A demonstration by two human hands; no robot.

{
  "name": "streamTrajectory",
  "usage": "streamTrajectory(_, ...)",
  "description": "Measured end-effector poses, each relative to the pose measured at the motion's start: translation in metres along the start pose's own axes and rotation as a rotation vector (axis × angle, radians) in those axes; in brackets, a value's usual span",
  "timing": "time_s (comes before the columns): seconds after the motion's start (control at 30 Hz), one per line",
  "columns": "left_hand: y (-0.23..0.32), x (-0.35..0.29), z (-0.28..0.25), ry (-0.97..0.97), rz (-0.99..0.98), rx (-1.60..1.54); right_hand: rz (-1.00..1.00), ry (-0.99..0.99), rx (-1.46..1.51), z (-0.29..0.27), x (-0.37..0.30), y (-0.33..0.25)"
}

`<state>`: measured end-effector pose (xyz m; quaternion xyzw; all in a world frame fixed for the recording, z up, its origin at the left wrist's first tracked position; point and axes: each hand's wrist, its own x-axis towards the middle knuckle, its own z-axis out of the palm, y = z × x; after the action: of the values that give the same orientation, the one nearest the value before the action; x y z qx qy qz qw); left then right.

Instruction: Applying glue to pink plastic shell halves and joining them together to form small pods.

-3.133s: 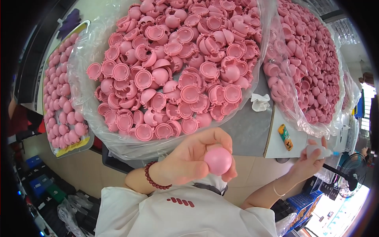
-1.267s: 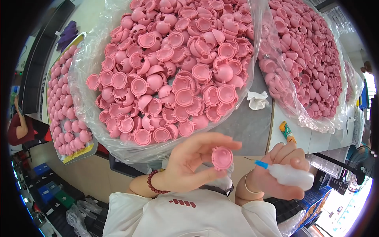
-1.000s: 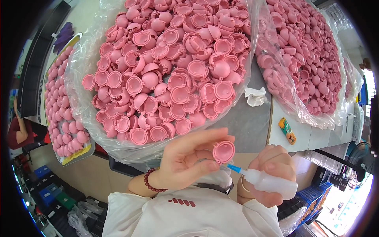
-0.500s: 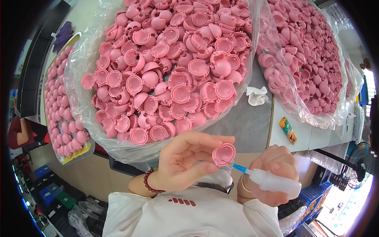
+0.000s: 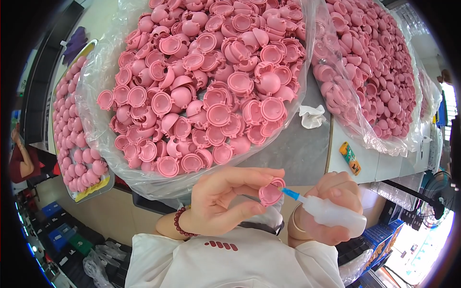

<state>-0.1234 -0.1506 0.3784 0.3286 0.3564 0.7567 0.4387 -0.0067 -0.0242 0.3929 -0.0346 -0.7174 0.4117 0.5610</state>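
Bottle (image 5: 331,213), translucent, beside hollow, round pink half-shell (image 5: 269,193)

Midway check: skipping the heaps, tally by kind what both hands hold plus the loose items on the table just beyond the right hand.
Pink half-shell in the left hand: 1
Whitish bottle in the right hand: 1
Crumpled tissue: 1
Orange-and-green item, kind unclear: 1
Total: 4

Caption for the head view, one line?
Left hand holds a pink half-shell; right hand holds a blue-tipped bottle at its rim.
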Motion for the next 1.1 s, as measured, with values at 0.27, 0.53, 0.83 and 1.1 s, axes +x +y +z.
streamTrajectory(0.27, 0.009, 0.004, -0.003, -0.026, 0.230, 0.566, 0.000, -0.004, -0.036, 0.004, -0.001, 0.000)
streamTrajectory(0.53, -0.001, 0.014, -0.010, -0.108, 0.316, 0.425, 0.057, 0.642, -0.380, -0.057, -0.004, 0.007)
streamTrajectory(0.83, -0.008, 0.012, 0.007, -0.142, -0.521, -0.984, 0.577, 0.566, -0.766, -0.240, -0.009, 0.045)
streamTrajectory(1.1, -0.001, 0.013, 0.011, -0.081, -0.268, -0.386, -0.007, 0.046, -1.240, -0.138, 0.070, 0.026)
